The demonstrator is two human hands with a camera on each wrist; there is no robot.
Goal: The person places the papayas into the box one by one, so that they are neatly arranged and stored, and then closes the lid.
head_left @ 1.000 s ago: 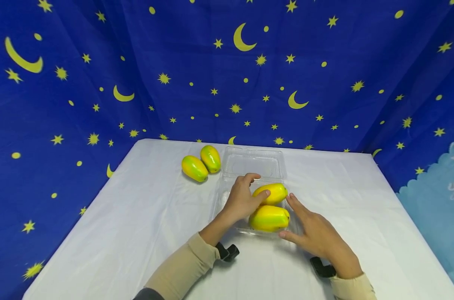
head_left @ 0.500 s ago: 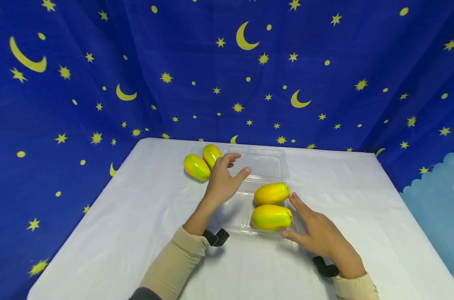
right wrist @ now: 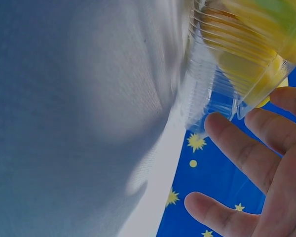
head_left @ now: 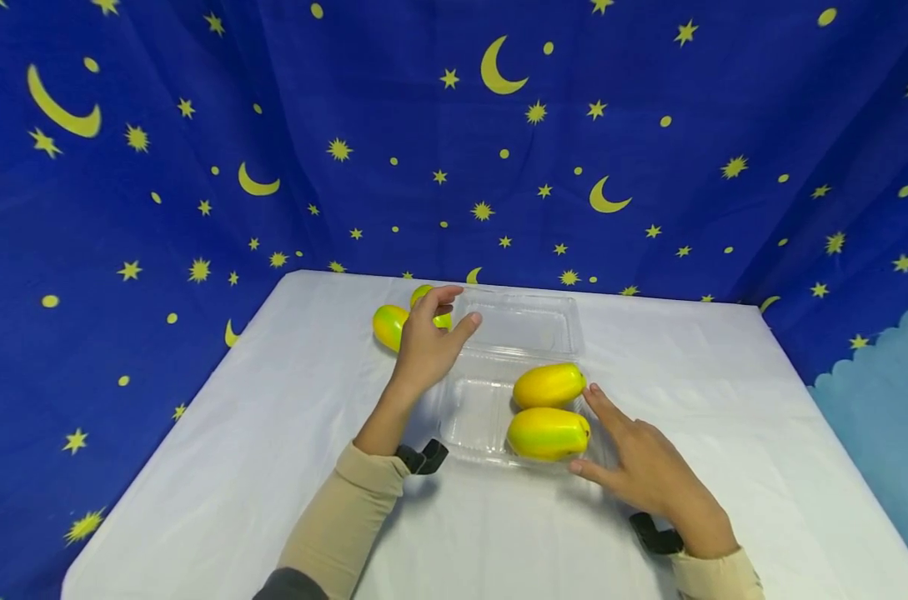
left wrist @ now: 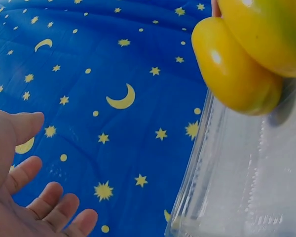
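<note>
Clear container (head_left: 474,410) holds 2 yellow fruits (head_left: 548,433); lid (head_left: 527,327) open.

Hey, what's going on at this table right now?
A person is working with fruits and an open clear plastic container. Two yellow-green fruits lie side by side in its right half; the left half is bare. The left hand, holding nothing, is by two more fruits left of the lid. The right hand is at the container's right side.

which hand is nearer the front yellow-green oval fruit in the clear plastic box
Right. The right hand is just right of that fruit; the left hand is farther off toward the back left.
</note>
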